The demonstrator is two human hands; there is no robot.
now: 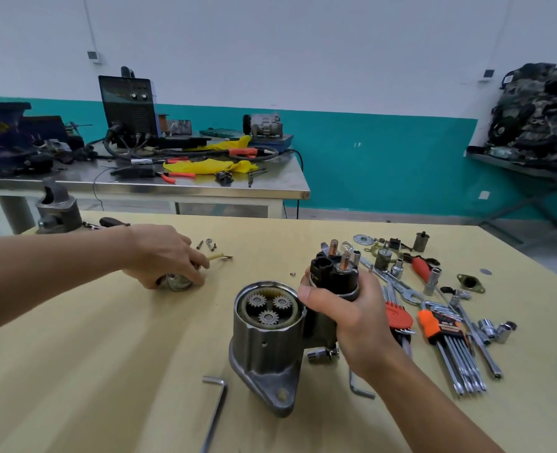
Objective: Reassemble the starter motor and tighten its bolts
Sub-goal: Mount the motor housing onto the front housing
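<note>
The starter motor housing point(264, 351) stands upright in the middle of the yellow table point(107, 354), its open top showing three planetary gears point(268, 308). My right hand point(345, 308) grips the black solenoid point(334, 271) fixed to the housing's right side, copper terminals pointing up. My left hand point(163, 255) is curled over a round metal motor part point(176, 282) lying on the table to the left; most of that part is hidden. Three small bolts point(207, 244) lie just beyond that hand. A socket point(323, 354) sits at the housing's foot.
A long hex key point(215, 413) lies in front of the housing. Hex key sets point(447, 338), sockets point(432, 281), wrenches and a red screwdriver point(421, 268) crowd the right side. A grey cast part point(58, 207) stands far left. A steel bench point(140, 181) with tools is behind.
</note>
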